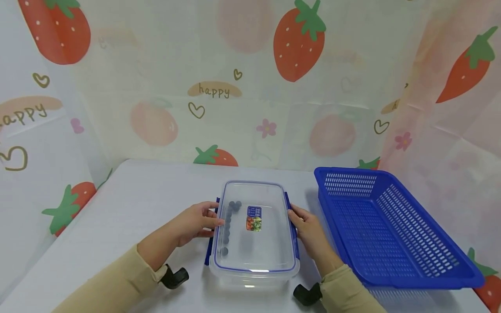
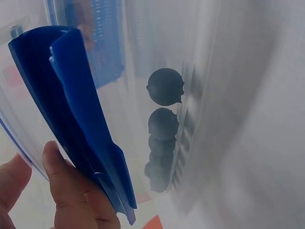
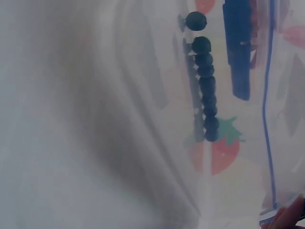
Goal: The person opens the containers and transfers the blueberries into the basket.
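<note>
A clear plastic food container (image 1: 270, 250) with a blue-rimmed lid and a printed label sits in front of me in the head view. Several dark round berries, like blueberries (image 2: 165, 87), line up inside along its left wall. My left hand (image 1: 198, 221) holds the left side, thumb on the lid edge and fingers by the blue side latch (image 2: 90, 105), which sticks outward in the left wrist view. On the opposite side my right hand (image 1: 313, 237) grips the edge by the right latch (image 1: 292, 226), thumb on top; its other fingers are partly hidden.
A blue perforated plastic basket (image 1: 399, 273) stands on the right of the white table (image 1: 164, 187), close to my right hand. Strawberry-printed cloth (image 1: 250, 117) hangs behind and at both sides. A black wrist-worn fitting (image 1: 174, 277) shows at each sleeve.
</note>
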Motion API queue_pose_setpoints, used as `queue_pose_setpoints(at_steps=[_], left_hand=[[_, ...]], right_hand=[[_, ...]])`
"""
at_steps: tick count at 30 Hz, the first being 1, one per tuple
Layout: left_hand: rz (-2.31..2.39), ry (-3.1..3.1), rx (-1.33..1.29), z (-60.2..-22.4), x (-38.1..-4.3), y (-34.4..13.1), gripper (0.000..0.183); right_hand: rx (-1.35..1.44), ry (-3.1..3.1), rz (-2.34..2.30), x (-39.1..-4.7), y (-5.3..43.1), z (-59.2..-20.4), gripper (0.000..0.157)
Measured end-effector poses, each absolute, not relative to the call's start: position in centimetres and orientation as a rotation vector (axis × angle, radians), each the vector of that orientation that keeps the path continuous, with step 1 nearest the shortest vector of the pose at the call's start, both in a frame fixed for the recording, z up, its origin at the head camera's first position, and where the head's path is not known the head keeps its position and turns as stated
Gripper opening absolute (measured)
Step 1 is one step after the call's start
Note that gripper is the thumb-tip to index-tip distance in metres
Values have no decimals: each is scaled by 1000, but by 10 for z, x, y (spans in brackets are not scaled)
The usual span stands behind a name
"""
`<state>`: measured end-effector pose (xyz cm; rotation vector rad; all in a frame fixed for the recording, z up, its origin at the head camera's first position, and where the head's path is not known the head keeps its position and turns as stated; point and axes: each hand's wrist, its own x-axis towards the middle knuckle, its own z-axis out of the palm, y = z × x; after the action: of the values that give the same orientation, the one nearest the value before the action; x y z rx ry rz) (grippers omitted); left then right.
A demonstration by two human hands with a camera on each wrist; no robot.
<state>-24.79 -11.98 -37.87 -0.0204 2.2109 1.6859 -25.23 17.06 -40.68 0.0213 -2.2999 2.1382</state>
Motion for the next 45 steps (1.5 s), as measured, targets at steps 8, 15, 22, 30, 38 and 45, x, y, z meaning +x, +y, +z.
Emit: queue_pose_setpoints(at_steps=[8, 15, 22, 30, 38, 45], left_hand=[[1689, 2202, -30, -379, -249, -120, 63], [1712, 2173, -55, -380, -252, -120, 63], [1708, 2161, -44, -380, -253, -120, 63], [1705, 2157, -43, -379, -251, -121, 63], [1700, 2157, -45, -379, -251, -121, 61], [1702, 2165, -41, -379, -250, -121, 61]], right_hand=[[2, -2385, 2039, -250, 170, -400, 38], [-10, -2361, 2116, -256, 172, -399, 38], [6, -2340, 2113, -256, 171, -402, 37], [13, -2328, 2125, -253, 171, -399, 36], [-116, -2276, 2193, -254, 176, -407, 34], [-127, -2393, 2033, -253, 174, -405, 38]])
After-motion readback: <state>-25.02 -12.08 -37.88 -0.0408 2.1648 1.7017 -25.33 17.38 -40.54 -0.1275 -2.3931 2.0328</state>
